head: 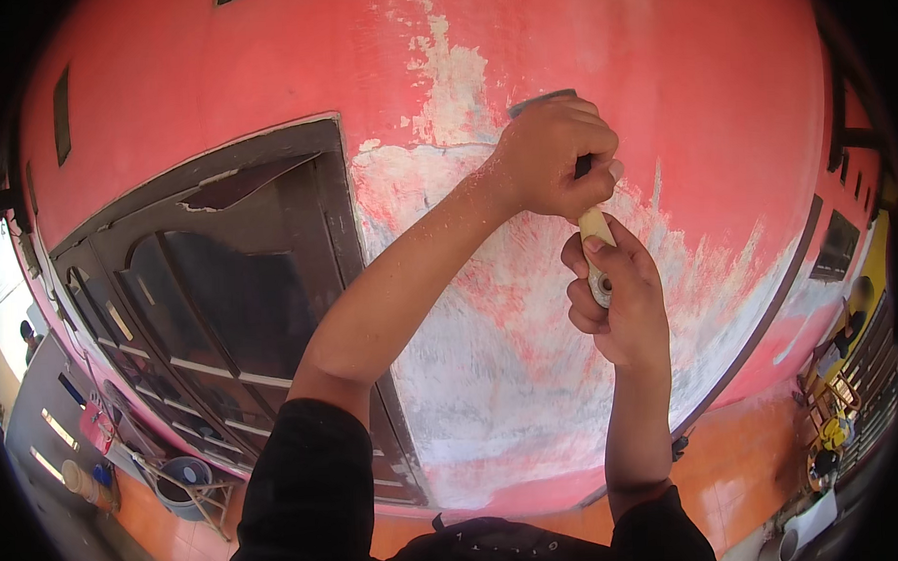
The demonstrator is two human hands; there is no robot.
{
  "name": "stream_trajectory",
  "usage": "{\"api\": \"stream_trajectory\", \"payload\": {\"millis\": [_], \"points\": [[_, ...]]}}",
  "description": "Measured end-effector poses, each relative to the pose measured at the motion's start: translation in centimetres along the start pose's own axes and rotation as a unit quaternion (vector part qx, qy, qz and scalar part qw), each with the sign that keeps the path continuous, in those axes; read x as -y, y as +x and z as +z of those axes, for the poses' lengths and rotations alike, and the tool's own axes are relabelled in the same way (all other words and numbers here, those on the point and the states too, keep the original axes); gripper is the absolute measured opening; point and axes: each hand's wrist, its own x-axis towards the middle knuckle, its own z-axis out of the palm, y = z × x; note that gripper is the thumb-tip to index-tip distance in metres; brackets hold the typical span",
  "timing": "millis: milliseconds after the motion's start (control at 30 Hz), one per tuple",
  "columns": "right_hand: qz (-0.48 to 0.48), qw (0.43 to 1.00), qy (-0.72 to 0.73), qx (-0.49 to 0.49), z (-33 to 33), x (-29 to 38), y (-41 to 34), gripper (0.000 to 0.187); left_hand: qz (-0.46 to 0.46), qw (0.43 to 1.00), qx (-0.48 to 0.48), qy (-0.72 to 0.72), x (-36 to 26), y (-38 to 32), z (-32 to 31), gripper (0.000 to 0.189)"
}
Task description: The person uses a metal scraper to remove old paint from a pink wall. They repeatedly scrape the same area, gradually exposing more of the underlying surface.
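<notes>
Both hands are on a scraper with a pale handle (597, 227) and a flat dark blade (543, 101). My left hand (559, 154) is wrapped around the tool's upper part, just below the blade, and hides where blade and handle meet. Lower down, my right hand (623, 285) grips the end of the handle, where a round hole shows. Behind the hands stands a red-painted wall (679, 87). A large patch of that wall (489, 368) is stripped to whitish and grey plaster with streaks of red left. Whether the blade touches the wall I cannot tell.
A dark wooden door frame with glass panes (227, 288) borders the patch on the left. A grey bucket (183, 483) stands by a wooden stand (212, 500) on the orange tiled floor (723, 493). A person (851, 318) is at the far right, another (30, 340) at the far left.
</notes>
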Motion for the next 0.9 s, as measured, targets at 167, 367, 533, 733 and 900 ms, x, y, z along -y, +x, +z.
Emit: {"api": "stream_trajectory", "payload": {"millis": [167, 367, 533, 733, 900], "points": [[0.008, 1.000, -0.011, -0.019, 0.8, -0.8, -1.2, 0.024, -0.017, 0.998, 0.019, -0.057, -1.2, -1.2, 0.2, 0.028], [0.012, 0.999, -0.010, -0.045, 1.7, -0.8, -1.0, 0.019, -0.017, 0.999, 0.016, -0.039, -0.9, -0.9, -0.5, 0.027], [0.000, 0.999, 0.003, -0.036, 1.9, -1.1, -0.8, 0.023, -0.010, 0.998, 0.001, -0.068, -0.8, -0.7, -0.5, 0.026], [0.001, 0.999, 0.021, -0.035, 2.1, -2.1, -1.6, 0.021, -0.004, 0.997, 0.033, -0.073, -1.1, -1.6, -0.4, 0.028], [-0.004, 0.998, 0.034, -0.043, 2.2, -1.6, -0.6, 0.023, -0.022, 0.998, 0.034, -0.047, -0.8, -0.6, -1.3, 0.029]]}}
